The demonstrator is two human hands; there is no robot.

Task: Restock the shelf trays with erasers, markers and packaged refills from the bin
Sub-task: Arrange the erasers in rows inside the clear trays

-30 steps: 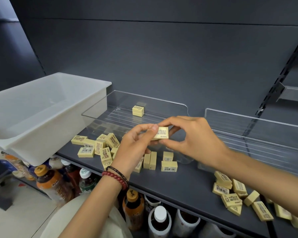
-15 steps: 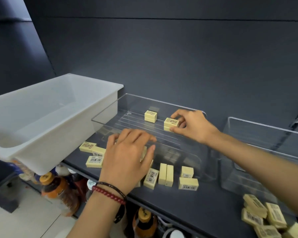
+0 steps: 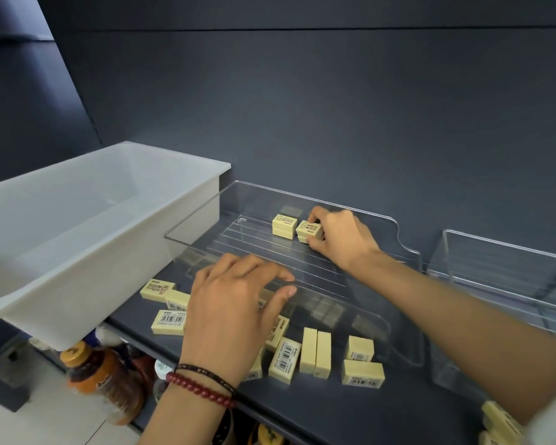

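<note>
Hands apart: my right hand (image 3: 337,239) pinched an eraser (image 3: 310,231) at the back of the clear tray (image 3: 270,194), snug beside its neighbour eraser (image 3: 284,224) to start a tidy row. My left hand (image 3: 235,309) lay spread over the loose erasers (image 3: 315,351) on the shelf (image 3: 350,409), ready for the next.

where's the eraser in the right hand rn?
Head view: the held eraser is at the back of the left clear tray, pinched by the right hand, just right of the other eraser there.
</note>
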